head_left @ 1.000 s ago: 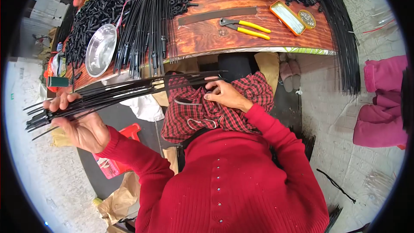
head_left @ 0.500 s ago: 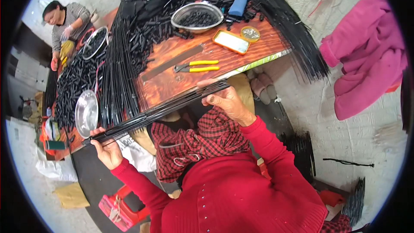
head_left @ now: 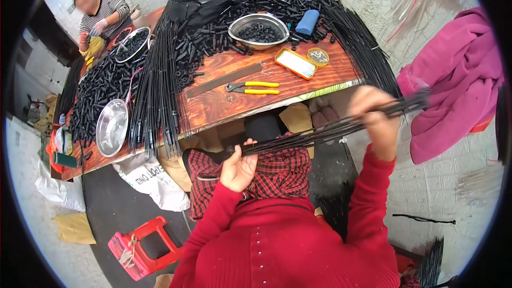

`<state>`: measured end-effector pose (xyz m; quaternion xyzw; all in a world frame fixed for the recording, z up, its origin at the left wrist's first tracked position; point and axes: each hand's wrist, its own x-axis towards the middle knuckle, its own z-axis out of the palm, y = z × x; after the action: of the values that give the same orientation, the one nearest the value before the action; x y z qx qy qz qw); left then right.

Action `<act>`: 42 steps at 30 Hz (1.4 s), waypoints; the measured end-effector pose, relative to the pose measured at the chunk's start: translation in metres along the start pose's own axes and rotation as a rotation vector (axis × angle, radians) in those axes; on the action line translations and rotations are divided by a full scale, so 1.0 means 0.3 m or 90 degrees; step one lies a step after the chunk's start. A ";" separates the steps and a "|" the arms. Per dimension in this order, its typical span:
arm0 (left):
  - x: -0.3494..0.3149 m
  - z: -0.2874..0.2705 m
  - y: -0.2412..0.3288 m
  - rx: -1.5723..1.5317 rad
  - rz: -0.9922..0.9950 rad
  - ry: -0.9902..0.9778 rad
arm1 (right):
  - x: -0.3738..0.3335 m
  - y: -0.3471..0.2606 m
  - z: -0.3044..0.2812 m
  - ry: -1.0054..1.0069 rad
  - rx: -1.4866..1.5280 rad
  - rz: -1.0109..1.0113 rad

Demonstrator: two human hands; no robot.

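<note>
A bundle of thin black rods (head_left: 320,132) stretches across in front of my chest, over my checked lap cloth. My left hand (head_left: 240,168) has its left end between thumb and fingers. Farther right and higher, my right hand (head_left: 376,117) grips the bundle toward its other end; hand and rod tips there are smeared by motion. On the wooden table ahead lie pliers with yellow handles (head_left: 253,88) and a flat dark metal strip (head_left: 224,80). Beyond them are an open yellow tin (head_left: 296,63), its round lid (head_left: 318,56) and a steel bowl (head_left: 259,32) of small black parts.
Long black rods (head_left: 154,90) hang over the table's front edge, and more rods (head_left: 365,53) lie at its right. Black tube pieces (head_left: 106,80) are heaped there beside a clear bowl (head_left: 112,128). A co-worker (head_left: 101,16) sits far left. A red stool (head_left: 144,248) stands lower left.
Both hands have carried the rod bundle to the right, away from the table's front left. The right hand has risen and slid or shifted along the bundle, leaving rods past it.
</note>
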<state>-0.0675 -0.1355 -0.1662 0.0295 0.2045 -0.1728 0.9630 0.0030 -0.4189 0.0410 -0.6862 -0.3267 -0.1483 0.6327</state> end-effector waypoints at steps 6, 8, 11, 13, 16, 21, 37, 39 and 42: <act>0.087 -0.417 -0.006 -0.086 -0.084 0.113 | 0.023 0.090 0.264 -0.141 -0.075 0.102; 0.044 -0.407 -0.026 -0.161 -0.105 0.122 | 0.057 0.096 0.302 -0.134 -0.071 0.059; -0.013 -0.421 -0.011 -0.175 -0.083 0.178 | 0.091 0.087 0.346 -0.184 -0.086 -0.017; -0.009 -0.474 0.007 -0.227 -0.123 0.155 | 0.087 0.075 0.400 -0.251 -0.068 0.091; -0.023 -0.504 0.024 -0.225 -0.106 0.176 | 0.088 0.140 0.461 -0.229 -0.164 -0.125; -0.161 -0.353 0.066 -0.221 -0.122 0.293 | 0.100 0.217 0.526 -0.205 -0.286 -0.261; -0.261 0.601 0.312 0.875 0.674 -0.126 | 0.140 0.135 0.780 -0.183 -0.211 0.001; -0.267 0.627 0.307 0.737 0.607 -0.168 | 0.145 0.131 0.788 -0.187 -0.212 -0.006; -0.248 0.609 0.346 0.760 0.610 -0.157 | 0.153 0.140 0.797 -0.191 -0.222 -0.015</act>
<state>-0.0254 -0.0376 0.0295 0.6094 -0.0670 0.1794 0.7694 0.0135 -0.1756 -0.0002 -0.7956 -0.3950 -0.1063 0.4469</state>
